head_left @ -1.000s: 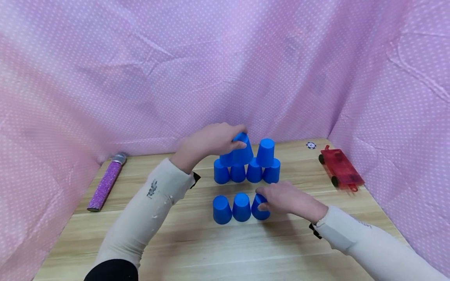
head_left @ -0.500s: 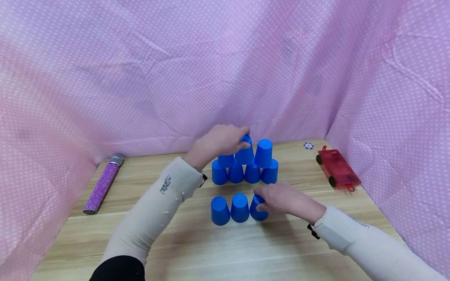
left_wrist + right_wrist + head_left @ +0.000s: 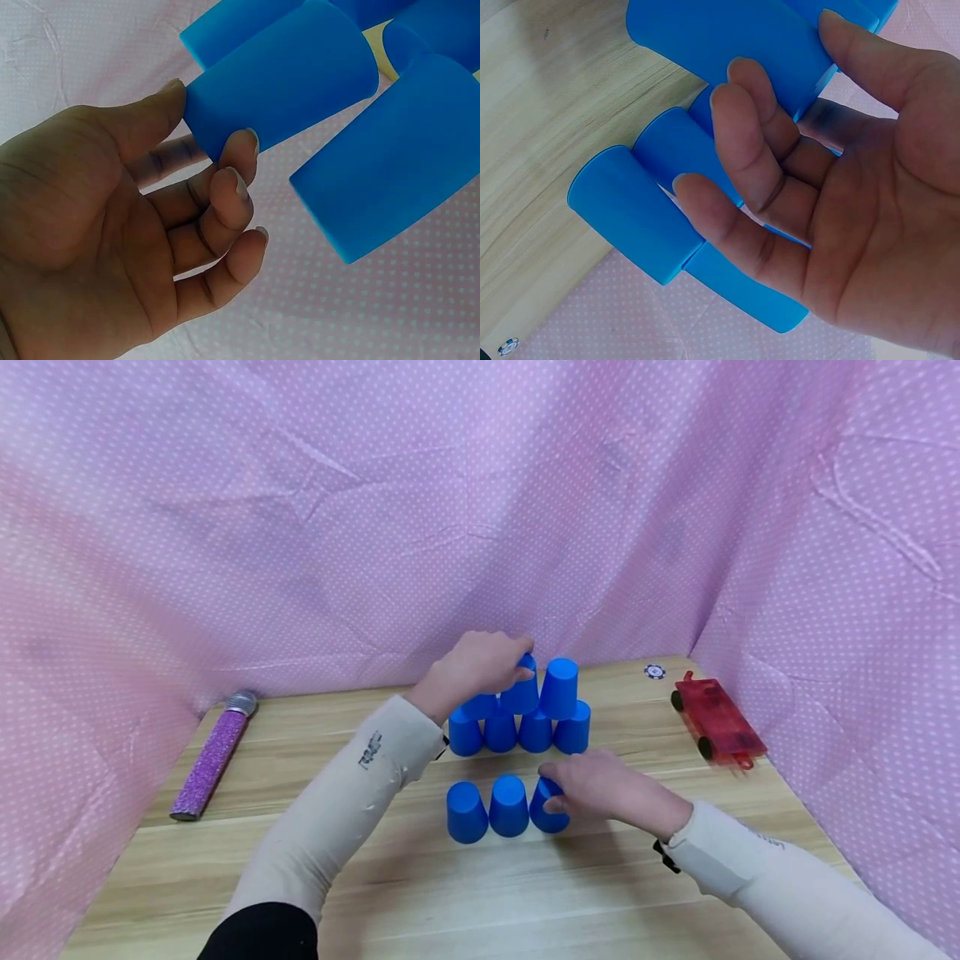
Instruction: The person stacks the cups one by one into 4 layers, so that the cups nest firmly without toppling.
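My left hand (image 3: 480, 664) pinches the closed top of an upside-down blue cup (image 3: 519, 697), the middle one of the upper row. Upper-row cups flank it: the left one (image 3: 480, 706) is partly hidden by that hand, and the right one (image 3: 559, 691) stands just apart, as the left wrist view shows. Several upside-down cups (image 3: 499, 732) form the row beneath. Nearer the front, my right hand (image 3: 600, 785) grips the right-hand cup (image 3: 545, 817) of a separate row, beside a middle cup (image 3: 509, 807) and a left cup (image 3: 467, 814). In the right wrist view its thumb and fingers surround that cup (image 3: 727, 37).
A glittery purple microphone (image 3: 213, 756) lies at the left of the wooden table (image 3: 360, 893). On the right are a red toy cart (image 3: 720, 718) and a poker chip (image 3: 655, 671). Pink dotted cloth (image 3: 375, 527) hangs behind and at both sides.
My left hand has shifted slightly right and down with its cup, bringing it closer to the right upper cup. The right hand keeps its hold on the front cup. The head view has shifted slightly.
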Available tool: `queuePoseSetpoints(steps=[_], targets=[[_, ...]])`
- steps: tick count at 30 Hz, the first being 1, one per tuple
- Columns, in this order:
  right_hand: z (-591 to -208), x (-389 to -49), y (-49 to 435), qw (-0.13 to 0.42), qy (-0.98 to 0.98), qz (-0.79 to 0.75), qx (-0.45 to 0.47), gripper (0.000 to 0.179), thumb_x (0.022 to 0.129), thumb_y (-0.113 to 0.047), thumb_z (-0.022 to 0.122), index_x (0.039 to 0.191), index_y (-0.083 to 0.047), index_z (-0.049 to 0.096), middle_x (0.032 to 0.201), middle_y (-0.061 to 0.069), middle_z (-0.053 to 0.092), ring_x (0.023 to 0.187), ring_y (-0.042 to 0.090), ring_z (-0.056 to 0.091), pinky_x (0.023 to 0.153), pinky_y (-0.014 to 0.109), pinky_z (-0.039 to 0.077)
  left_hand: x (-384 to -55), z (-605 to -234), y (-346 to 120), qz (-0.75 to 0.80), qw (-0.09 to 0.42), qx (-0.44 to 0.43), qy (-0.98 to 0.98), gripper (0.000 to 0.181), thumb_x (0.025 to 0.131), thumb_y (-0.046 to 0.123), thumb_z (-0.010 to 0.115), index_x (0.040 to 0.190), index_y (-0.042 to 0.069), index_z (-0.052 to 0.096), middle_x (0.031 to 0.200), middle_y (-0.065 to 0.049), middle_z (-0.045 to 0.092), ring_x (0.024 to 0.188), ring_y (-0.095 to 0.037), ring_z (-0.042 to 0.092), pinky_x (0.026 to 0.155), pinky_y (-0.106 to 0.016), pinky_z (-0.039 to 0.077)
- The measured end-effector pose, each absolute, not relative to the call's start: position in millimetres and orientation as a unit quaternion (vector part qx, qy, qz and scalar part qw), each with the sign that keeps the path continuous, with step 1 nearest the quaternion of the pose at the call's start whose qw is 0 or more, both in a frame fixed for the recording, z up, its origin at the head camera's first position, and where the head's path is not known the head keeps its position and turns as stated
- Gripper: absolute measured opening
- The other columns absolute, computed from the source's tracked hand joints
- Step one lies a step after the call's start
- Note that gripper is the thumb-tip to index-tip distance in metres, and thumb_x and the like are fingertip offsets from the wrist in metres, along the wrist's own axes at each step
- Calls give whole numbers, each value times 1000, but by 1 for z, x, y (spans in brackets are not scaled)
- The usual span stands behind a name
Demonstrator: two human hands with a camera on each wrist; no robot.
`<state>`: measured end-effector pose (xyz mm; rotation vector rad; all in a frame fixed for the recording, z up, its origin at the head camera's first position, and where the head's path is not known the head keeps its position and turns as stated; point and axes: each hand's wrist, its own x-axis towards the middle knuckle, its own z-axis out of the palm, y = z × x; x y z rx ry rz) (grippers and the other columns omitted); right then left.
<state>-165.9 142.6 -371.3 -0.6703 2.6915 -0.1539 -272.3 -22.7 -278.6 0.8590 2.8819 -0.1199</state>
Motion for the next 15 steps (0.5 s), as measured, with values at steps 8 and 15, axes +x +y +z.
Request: queuePoseSetpoints(steps=[8,15], targets=[[-371,-167,141,181,954,-51,-235,33,91,-38,73,113,-15,65,76,-4,64,62,14,55,59,29,50,-278,-283,-21,-54,61,286,955,44,103,43,53,139,19,52,118,-2,70,103,-20,68,91,-39,58],[-370,-168,140,176,954,-51,-237,32,90,-39,74,111,-15,65,77,-4,65,63,14,55,58,29,50,-282,-287,-22,-58,55,289,954,39,103,43,53,132,18,56,112,-1,70,96,-18,67,86,-37,59]])
